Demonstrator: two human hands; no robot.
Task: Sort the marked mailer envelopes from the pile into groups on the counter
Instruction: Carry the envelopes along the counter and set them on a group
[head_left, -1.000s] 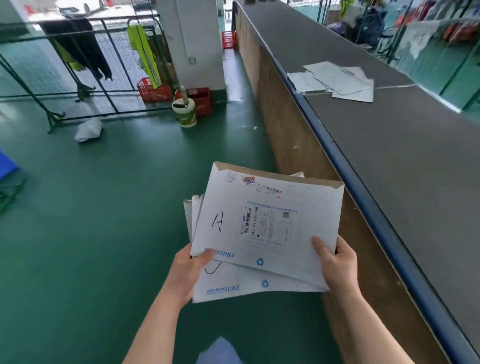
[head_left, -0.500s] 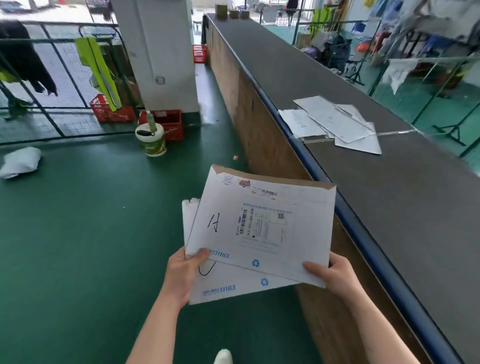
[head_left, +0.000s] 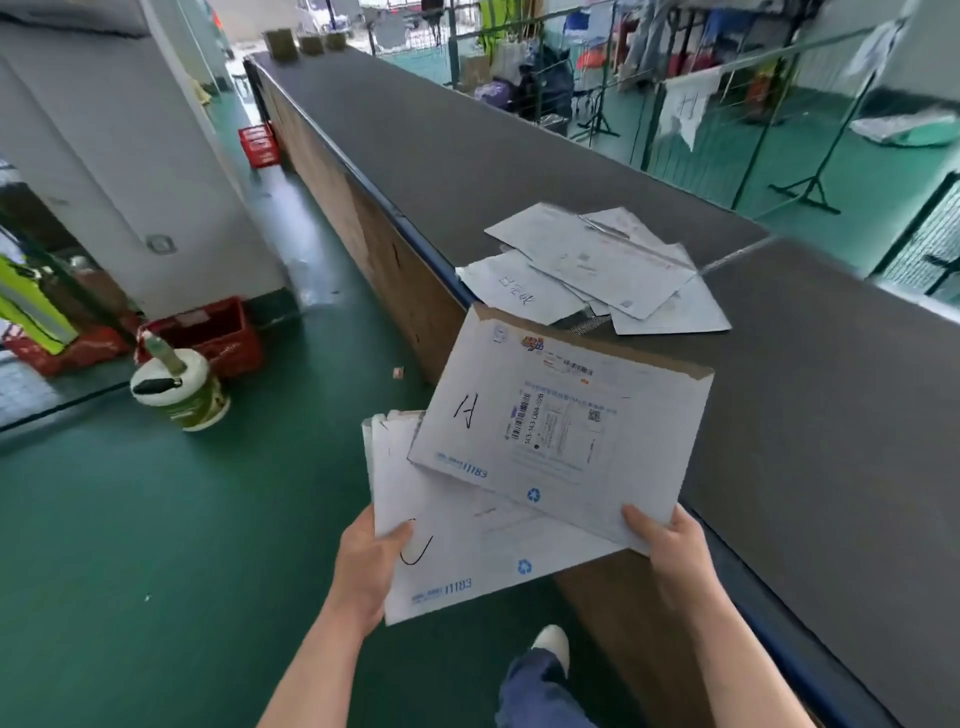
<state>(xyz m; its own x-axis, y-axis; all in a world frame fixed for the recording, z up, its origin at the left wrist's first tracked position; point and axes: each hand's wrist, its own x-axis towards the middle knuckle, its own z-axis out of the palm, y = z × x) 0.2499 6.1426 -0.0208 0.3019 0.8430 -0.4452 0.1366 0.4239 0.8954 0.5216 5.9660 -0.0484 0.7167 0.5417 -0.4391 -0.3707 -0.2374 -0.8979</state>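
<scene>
Our right hand (head_left: 670, 551) pinches the top mailer (head_left: 561, 436) beside the counter (head_left: 805, 415); our left hand (head_left: 371, 566) grips the stack (head_left: 467, 561).

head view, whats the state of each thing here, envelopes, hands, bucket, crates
top envelope: pinched at its near corner by the right hand, angled over the counter edge
stack of envelopes: gripped by the left hand
envelopes on the counter: lying flat, overlapping
counter: bare grey top near the hands
white bucket: upright on the floor, lid on
red crate: on the floor by the pillar
</scene>
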